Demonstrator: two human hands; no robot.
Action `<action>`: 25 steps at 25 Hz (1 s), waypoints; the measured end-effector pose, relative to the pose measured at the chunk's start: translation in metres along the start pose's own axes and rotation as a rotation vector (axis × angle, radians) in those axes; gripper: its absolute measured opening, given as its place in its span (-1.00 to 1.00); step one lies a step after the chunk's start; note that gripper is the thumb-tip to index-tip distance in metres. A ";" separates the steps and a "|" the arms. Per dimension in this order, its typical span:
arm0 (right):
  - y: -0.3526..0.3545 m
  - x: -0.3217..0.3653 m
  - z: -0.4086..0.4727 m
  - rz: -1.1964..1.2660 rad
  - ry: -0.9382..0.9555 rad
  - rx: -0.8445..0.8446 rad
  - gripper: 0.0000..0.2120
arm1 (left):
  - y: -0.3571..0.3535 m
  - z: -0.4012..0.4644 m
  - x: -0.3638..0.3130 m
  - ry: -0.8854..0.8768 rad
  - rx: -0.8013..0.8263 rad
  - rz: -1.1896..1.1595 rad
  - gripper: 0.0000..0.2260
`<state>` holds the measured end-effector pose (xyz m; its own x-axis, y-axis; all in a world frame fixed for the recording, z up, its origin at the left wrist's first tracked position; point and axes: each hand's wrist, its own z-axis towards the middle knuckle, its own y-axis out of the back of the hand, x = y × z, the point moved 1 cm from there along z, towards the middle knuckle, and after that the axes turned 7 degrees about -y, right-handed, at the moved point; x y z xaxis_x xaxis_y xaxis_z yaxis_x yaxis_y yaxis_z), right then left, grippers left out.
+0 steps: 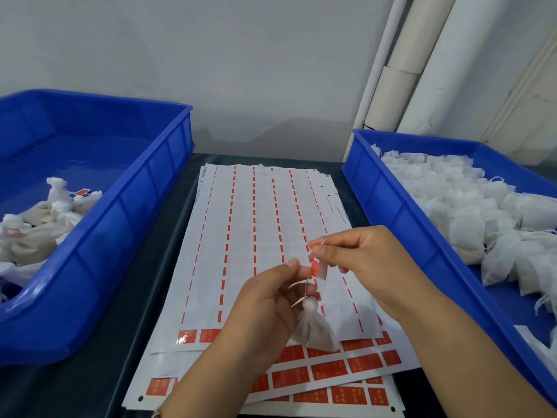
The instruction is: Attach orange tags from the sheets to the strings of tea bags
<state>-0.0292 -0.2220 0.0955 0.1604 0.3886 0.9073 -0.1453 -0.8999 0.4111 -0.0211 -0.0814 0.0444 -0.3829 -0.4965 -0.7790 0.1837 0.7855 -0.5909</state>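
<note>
Above a stack of tag sheets point(256, 224), my left hand point(265, 300) pinches the string of a small white tea bag point(315, 330), which hangs below its fingers. My right hand point(361, 257) pinches a small orange and white tag point(320, 269) at the string's upper end, just right of the left fingertips. Most of the top sheet is peeled, with only thin orange strips left. Rows of orange tags point(328, 369) remain along the near edges of the sheets.
A blue bin point(135, 203) on the left holds several tied tea bags point(45, 218), one with an orange tag. A blue bin point(391, 206) on the right is piled with white tea bags point(482, 212). White pipes point(422, 64) stand against the wall behind.
</note>
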 end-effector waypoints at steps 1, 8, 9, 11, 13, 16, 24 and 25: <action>0.001 0.001 -0.001 -0.002 -0.002 0.023 -0.81 | 0.000 0.000 0.000 0.005 0.003 0.045 -0.76; 0.002 0.003 -0.002 -0.032 0.010 0.106 -0.85 | 0.002 0.001 0.001 0.027 0.074 0.160 -0.79; 0.001 0.004 -0.002 -0.037 0.014 0.110 -0.84 | 0.002 0.000 0.001 0.041 0.082 0.166 -0.79; 0.001 0.004 -0.002 -0.061 0.018 0.105 -0.83 | 0.002 0.000 0.001 0.059 0.099 0.167 -0.80; 0.001 0.003 -0.002 -0.083 0.017 0.097 -0.83 | 0.002 -0.002 0.000 0.048 0.111 0.185 -0.83; -0.002 0.002 -0.004 -0.091 0.026 0.100 -0.83 | 0.000 -0.005 -0.002 -0.013 0.109 0.362 -0.83; 0.004 0.005 -0.014 0.083 0.044 -0.019 -0.84 | 0.001 -0.023 -0.072 -0.483 -0.011 0.893 -0.90; 0.006 0.005 -0.014 0.109 0.019 -0.024 -0.83 | 0.005 -0.027 -0.091 -0.571 -0.059 0.937 -0.85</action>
<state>-0.0429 -0.2230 0.1034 0.1235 0.2926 0.9482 -0.1841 -0.9322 0.3117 -0.0101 -0.0223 0.1183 0.3636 0.2201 -0.9052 0.1333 0.9494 0.2844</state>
